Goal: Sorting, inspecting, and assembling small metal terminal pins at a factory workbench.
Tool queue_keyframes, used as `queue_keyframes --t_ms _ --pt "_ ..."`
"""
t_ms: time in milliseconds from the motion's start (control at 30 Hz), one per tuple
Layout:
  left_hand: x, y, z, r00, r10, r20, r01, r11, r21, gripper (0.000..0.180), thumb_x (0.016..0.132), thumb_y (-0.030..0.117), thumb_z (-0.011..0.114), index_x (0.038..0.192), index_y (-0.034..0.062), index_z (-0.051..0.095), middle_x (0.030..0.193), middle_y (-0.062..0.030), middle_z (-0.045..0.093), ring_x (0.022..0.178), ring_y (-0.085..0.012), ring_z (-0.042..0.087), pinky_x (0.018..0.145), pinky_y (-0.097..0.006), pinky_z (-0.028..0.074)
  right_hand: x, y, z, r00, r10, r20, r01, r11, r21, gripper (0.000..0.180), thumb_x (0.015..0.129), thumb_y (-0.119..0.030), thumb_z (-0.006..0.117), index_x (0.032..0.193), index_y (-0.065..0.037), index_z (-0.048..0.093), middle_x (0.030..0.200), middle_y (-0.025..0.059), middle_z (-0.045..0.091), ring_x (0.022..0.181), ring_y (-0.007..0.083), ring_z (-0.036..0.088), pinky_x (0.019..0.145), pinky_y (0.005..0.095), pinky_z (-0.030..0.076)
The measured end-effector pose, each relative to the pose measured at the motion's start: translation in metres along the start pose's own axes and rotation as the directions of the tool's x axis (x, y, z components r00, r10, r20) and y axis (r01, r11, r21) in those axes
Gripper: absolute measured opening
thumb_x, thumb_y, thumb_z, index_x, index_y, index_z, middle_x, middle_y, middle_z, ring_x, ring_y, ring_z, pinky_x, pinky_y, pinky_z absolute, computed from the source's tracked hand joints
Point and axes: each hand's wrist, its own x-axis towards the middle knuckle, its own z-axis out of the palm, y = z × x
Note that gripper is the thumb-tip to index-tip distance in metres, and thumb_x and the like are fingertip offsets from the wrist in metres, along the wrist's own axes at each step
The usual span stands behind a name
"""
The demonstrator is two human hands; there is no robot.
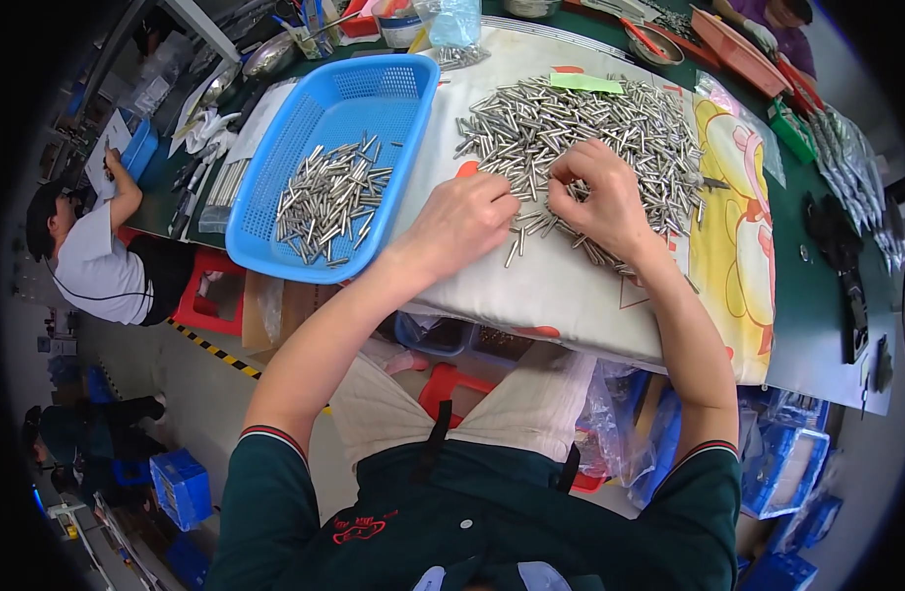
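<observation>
Head view: heap of small metal pins [581,128] on a white printed cloth [561,286] over the green desk [817,315]; left hand [462,222], fingers curled, at the heap's 7 o'clock edge, whether gripping pins cannot be told; right hand [600,197], fingers pinched among pins at 6 o'clock; blue plastic basket [275,227] holding more pins at 9 o'clock.

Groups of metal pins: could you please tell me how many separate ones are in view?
2. One pile of metal pins lies on the white cloth under both hands; a smaller heap sits in the blue basket. Pins underneath are hidden.
</observation>
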Motion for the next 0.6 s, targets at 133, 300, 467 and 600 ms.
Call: queue_keyframes --t_ms 133,300,467,600 --pt "0.034 0.003 0.016 0.887 -0.430 -0.169 0.172 0.648 -0.742 0.013 0.081 0.003 0.060 0.092 -0.0028 0.061 0.089 -0.0092 0.060 0.074 -0.0157 0.061 0.066 -0.025 0.051 0.001 0.005 -0.001 0.965 0.178 -0.195 -0.149 0.977 0.154 0.007 0.068 -0.003 0.065 0.074 -0.004 0.061 0.070 0.0037 0.058 0.068 0.0168 0.054 0.055 0.0274 0.043" --pt "0.066 0.004 0.043 0.829 -0.482 -0.285 -0.022 0.480 -0.877 0.012 0.085 0.002 0.058 0.096 -0.0022 0.061 0.091 -0.0060 0.058 0.079 -0.0113 0.060 0.069 -0.023 0.051 -0.001 0.011 0.004 0.930 0.212 -0.302 -0.167 0.971 0.169 0.011 0.068 -0.002 0.067 0.079 -0.004 0.064 0.076 0.0053 0.060 0.072 0.0178 0.054 0.056 0.0277 0.044" --pt "0.062 0.005 0.052 0.825 -0.511 -0.240 -0.019 0.400 -0.917 0.012 0.087 0.001 0.056 0.097 -0.0007 0.061 0.083 -0.0043 0.064 0.071 -0.0090 0.060 0.065 -0.022 0.050 -0.004 0.009 0.004 0.928 0.180 -0.325 -0.146 0.981 0.126 0.013 0.069 -0.001 0.067 0.080 -0.005 0.064 0.078 0.0046 0.059 0.071 0.0180 0.052 0.056 0.0283 0.042" --pt "0.063 0.006 0.053 0.807 -0.541 -0.235 -0.020 0.373 -0.927 0.011 0.087 0.001 0.056 0.096 -0.0009 0.061 0.083 -0.0043 0.064 0.071 -0.0082 0.060 0.063 -0.023 0.049 -0.006 0.009 0.009 0.919 0.176 -0.354 -0.138 0.982 0.129 0.014 0.069 -0.001 0.068 0.082 -0.007 0.065 0.081 0.0042 0.059 0.074 0.0175 0.052 0.055 0.0273 0.042"
